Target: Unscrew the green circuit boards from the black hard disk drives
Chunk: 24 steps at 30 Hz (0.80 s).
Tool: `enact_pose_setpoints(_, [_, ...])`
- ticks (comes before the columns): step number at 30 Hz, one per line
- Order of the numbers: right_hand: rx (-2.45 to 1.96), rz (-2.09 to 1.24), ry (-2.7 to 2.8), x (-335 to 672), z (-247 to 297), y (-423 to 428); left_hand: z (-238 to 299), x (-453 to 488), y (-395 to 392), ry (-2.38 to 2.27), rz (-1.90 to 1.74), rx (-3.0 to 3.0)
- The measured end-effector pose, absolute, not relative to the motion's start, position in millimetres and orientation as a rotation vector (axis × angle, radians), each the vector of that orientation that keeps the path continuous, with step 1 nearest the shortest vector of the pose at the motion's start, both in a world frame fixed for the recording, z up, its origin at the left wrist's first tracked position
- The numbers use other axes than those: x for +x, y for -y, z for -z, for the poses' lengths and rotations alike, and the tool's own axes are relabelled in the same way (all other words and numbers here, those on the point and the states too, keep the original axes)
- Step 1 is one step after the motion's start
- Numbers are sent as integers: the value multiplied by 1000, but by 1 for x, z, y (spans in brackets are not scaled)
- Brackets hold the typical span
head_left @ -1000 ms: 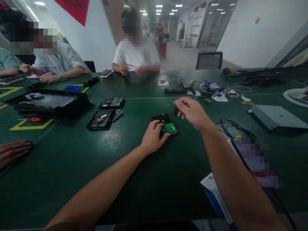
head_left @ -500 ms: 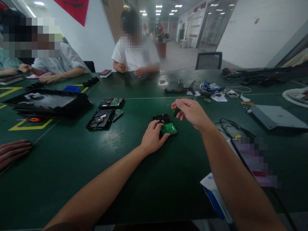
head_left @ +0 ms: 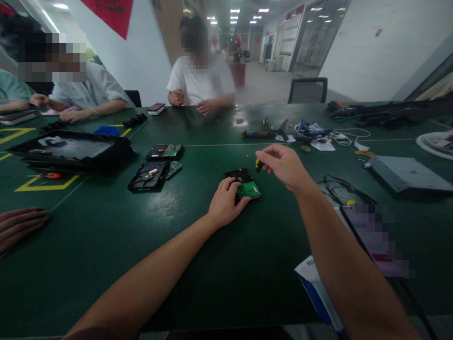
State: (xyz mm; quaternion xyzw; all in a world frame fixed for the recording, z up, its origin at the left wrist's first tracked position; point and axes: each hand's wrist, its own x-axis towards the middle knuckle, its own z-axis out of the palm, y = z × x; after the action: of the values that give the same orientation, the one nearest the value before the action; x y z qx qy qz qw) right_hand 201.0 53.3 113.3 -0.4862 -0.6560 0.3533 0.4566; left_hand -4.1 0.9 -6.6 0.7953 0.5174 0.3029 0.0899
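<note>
A hard drive [head_left: 249,190] lies on the dark green table with its green circuit board facing up. My left hand [head_left: 226,200] grips it from the near left side, thumb along the near edge and fingers over the top, hiding part of it. Just beyond its right side, my right hand [head_left: 279,165] is raised, fingers closed around a small yellow-and-black screwdriver [head_left: 258,164]. Only its handle shows; I cannot make out the shaft. The screwdriver is apart from the drive.
Left of my hands lie another hard drive [head_left: 165,151], an opened drive casing [head_left: 147,177] and a loose circuit board [head_left: 173,170]. Black trays [head_left: 71,151] stand farther left. On the right are a grey metal box [head_left: 410,174], cables [head_left: 348,189] and a tablet-like screen [head_left: 371,241]. People sit opposite.
My right hand has tipped slightly, so more of the screwdriver's yellow handle shows. My left hand and the hard drive stay in place.
</note>
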Motion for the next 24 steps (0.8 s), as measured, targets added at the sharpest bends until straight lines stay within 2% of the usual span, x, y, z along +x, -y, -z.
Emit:
enact_pose_setpoints(15, [-1031,-1189,1584,200,-115,-49,10,-5,-3,-1526,-911,2383])
enact_pose_setpoints(24, [-1239,-781,1671,202,-113,-52,9,-4,-3,-1534,-903,2365])
